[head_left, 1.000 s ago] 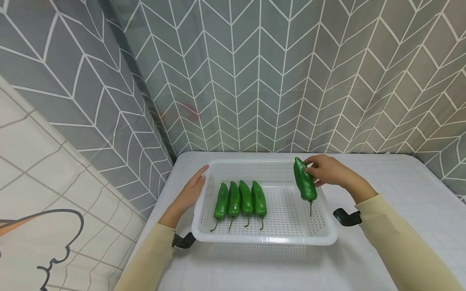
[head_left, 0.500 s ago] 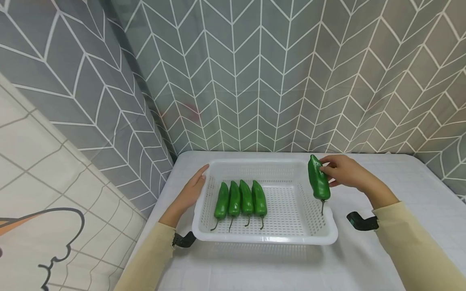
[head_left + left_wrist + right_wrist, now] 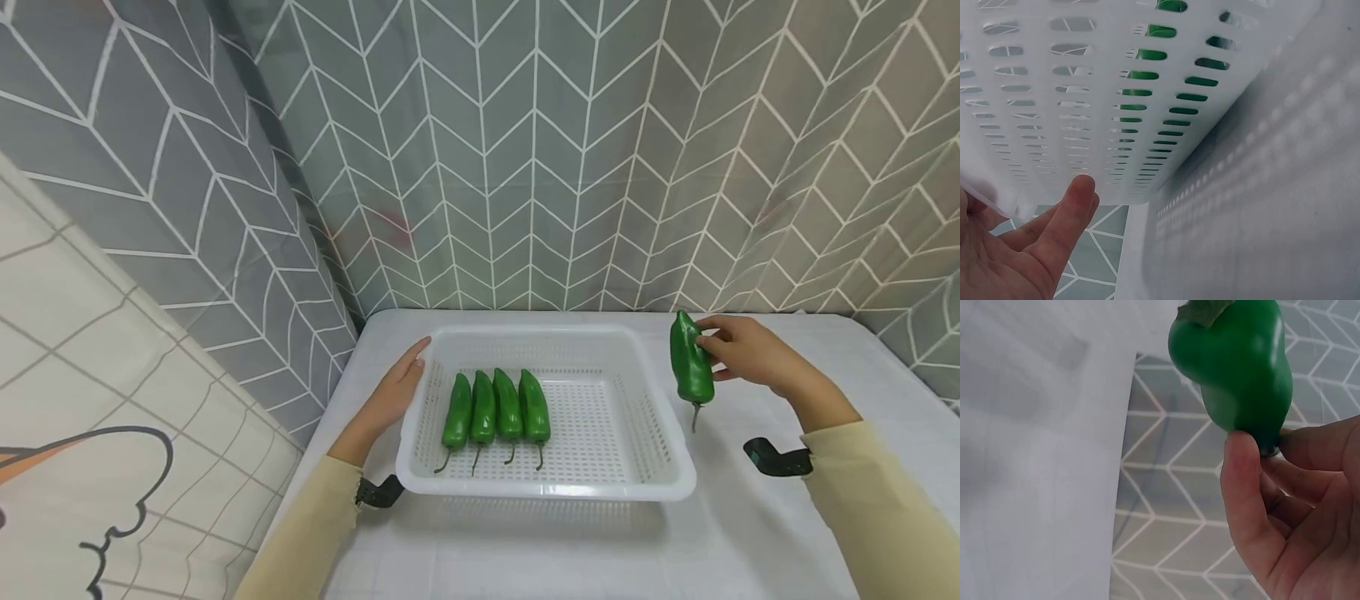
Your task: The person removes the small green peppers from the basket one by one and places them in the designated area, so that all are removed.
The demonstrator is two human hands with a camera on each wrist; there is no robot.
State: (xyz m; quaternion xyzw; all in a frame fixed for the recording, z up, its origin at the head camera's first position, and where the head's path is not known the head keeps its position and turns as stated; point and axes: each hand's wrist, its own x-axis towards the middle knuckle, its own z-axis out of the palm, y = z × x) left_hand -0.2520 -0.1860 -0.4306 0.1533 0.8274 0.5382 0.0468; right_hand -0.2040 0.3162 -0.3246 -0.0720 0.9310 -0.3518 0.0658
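Note:
In the head view my right hand (image 3: 738, 350) pinches a green chili pepper (image 3: 688, 362) between thumb and fingers, just beyond the right rim of a white plastic basket (image 3: 547, 487). The pepper's tip points up and its stem hangs down. In the right wrist view, thumb and fingertips hold this pepper (image 3: 1235, 369) near its narrow end. My left hand (image 3: 390, 392) holds the basket's left rim; in the left wrist view its fingers (image 3: 1066, 219) lie under the rim, by the slotted wall (image 3: 1097, 112). Several green peppers (image 3: 508, 408) lie side by side in the basket's left half, stems toward me.
The basket stands on a table with a white cloth (image 3: 525, 550), which continues to the right (image 3: 847, 367). Behind the table hangs a grey herringbone-patterned curtain (image 3: 510, 167). A light cloth with grid lines (image 3: 135, 367) is at the left.
My right hand has carried its pepper to the right, from over the basket's right part to outside the rim. The left hand and the peppers in the basket have stayed in place.

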